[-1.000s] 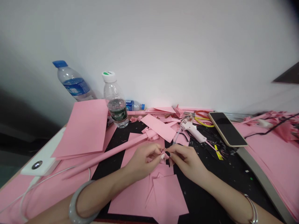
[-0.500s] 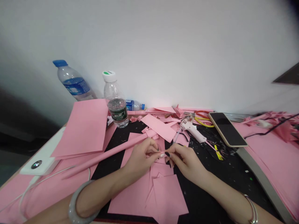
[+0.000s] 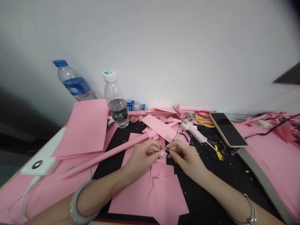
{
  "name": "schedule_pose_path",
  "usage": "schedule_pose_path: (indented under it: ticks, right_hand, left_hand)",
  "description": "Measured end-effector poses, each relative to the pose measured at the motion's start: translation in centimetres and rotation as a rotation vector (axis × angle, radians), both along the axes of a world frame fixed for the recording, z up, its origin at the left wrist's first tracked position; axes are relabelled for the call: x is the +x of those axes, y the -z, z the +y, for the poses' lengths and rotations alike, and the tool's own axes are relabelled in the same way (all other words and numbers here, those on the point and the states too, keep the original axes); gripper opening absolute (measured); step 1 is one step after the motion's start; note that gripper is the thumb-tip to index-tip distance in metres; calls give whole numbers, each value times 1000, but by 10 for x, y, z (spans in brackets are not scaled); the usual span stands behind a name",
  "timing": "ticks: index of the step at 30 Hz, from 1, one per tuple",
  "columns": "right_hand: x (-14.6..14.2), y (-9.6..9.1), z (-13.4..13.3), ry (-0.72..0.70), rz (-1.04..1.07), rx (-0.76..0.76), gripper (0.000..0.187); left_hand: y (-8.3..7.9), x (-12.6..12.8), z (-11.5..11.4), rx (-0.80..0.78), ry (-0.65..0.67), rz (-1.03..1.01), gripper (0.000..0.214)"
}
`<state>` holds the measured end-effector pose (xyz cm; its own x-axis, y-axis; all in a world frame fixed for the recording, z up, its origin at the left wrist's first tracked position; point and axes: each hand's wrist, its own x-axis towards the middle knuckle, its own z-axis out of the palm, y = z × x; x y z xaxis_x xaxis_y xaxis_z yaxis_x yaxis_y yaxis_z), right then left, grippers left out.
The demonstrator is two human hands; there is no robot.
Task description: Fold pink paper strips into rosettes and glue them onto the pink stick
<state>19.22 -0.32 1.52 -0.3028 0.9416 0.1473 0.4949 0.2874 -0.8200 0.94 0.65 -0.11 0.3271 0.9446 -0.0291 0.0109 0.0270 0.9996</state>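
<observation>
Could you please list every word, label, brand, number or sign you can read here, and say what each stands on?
"怡寶" (probably; slightly blurred): green label of the upright bottle.
Green leaf-like sign, nearby marks unreadable: white cap.
White lettering, too blurred: leaning bottle's blue label.
Print, too small: lying bottle's blue label.
Small mark, unreadable: glue gun.
</observation>
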Motion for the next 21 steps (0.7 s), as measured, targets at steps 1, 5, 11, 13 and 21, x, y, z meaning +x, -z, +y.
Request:
schedule_pose_path:
  ticks: [1,5,11,13,21]
  right_hand:
    - [0,0,0,28,5,10,7]
    - [1,-1,-1,-18,-69,56,18]
    - [1,-3,-1,-117,-144,54,24]
    - [1,-2,-1,-123,-145,42,23]
    - [2,1,-2,-125,-121,2,14]
  left_hand:
    - [0,0,0,4,-11,3,11]
    - [0,-1,-1,53,-11,59,12]
    - [1,-1,0,153,19,134,9]
    - [2,0,0,167,27,117,8]
    - [0,-4,-1,266,92,71,3]
